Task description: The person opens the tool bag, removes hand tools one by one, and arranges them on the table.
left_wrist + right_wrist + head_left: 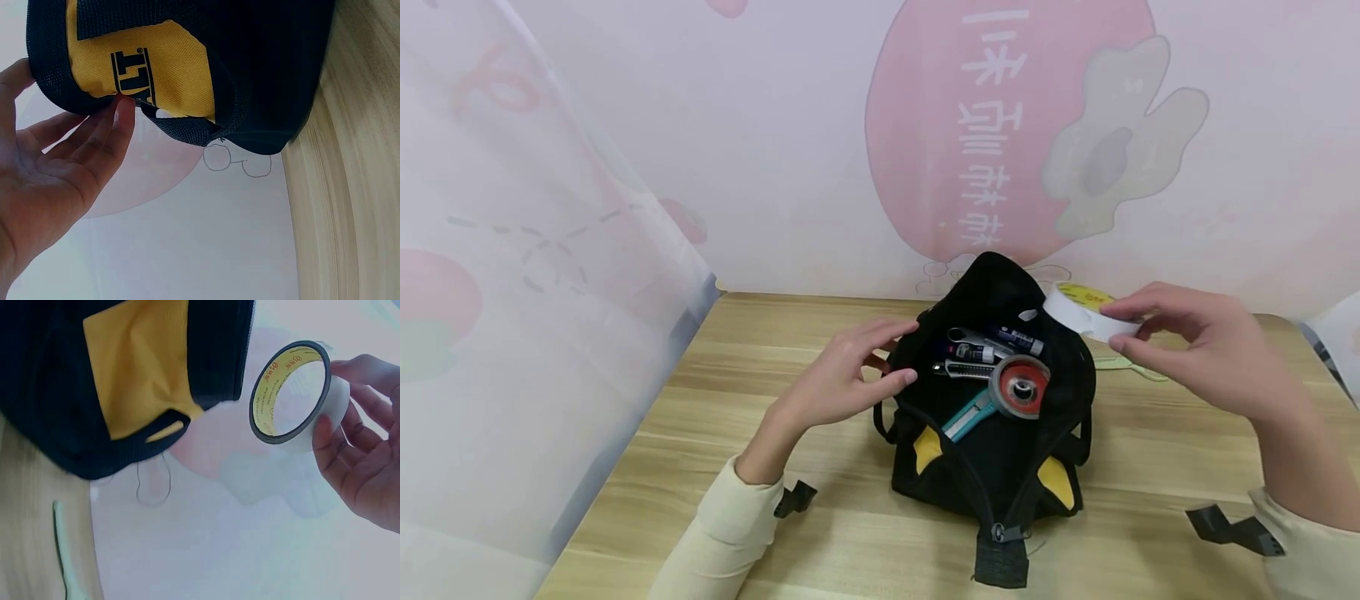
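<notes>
A black tool bag (1000,467) with yellow patches stands unzipped on the table. My left hand (842,375) holds its left rim, thumb on the opening side and fingers (106,134) against the outside. Over at the right, my right hand (1210,350) pinches a roll of white tape (1093,321) between thumb and fingers, above the bag's right rim. The roll's yellow inner core shows in the right wrist view. Inside the bag lie a clear tape roll with a red core (1036,392), a teal utility knife (972,414), a grey-black utility knife (968,370) and small dark tubes (1018,340).
A light green-handled tool (1127,364), partly hidden, lies on the wooden table (760,358) behind the bag at right. The zipper pull (1006,533) hangs at the bag's near end. A printed curtain (790,167) borders the table at the back and left.
</notes>
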A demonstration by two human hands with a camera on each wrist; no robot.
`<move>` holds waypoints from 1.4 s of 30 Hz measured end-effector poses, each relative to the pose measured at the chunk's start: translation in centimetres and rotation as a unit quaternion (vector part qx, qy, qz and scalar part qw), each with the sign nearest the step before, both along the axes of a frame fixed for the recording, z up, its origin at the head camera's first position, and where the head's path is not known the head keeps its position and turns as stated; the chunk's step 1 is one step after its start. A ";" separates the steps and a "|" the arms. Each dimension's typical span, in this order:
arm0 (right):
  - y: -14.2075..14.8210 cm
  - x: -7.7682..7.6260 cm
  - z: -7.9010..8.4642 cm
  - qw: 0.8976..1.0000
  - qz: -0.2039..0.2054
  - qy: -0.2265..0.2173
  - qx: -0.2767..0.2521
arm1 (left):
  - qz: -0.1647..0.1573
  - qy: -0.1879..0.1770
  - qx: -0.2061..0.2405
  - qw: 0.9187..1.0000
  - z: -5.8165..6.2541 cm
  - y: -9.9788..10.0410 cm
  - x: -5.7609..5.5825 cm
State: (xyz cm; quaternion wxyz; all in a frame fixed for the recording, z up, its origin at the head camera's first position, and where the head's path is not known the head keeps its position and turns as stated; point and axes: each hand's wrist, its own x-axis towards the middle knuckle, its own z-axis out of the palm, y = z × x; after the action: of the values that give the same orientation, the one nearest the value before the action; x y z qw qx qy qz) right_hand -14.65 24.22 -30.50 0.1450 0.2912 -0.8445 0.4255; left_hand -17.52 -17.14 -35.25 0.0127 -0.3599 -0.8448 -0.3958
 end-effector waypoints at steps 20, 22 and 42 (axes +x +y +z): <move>6.2 1.2 -5.8 0.996 -0.083 -0.017 0.016 | -0.004 -0.001 -0.001 1.000 0.0 0.4 0.0; 6.8 1.2 -6.4 0.994 -0.097 -0.031 0.030 | -0.005 -0.002 0.000 1.000 0.0 0.4 -0.1; 9.6 -0.7 -11.4 0.984 -0.096 -0.115 0.094 | 0.000 0.001 -0.006 1.000 0.1 0.2 0.1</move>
State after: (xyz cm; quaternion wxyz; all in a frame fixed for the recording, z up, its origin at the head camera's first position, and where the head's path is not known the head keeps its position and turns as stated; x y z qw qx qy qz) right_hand -15.34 33.79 -41.93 0.0590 0.1705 -0.9156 0.3594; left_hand -17.45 -16.99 -35.16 0.0114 -0.3600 -0.8473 -0.3902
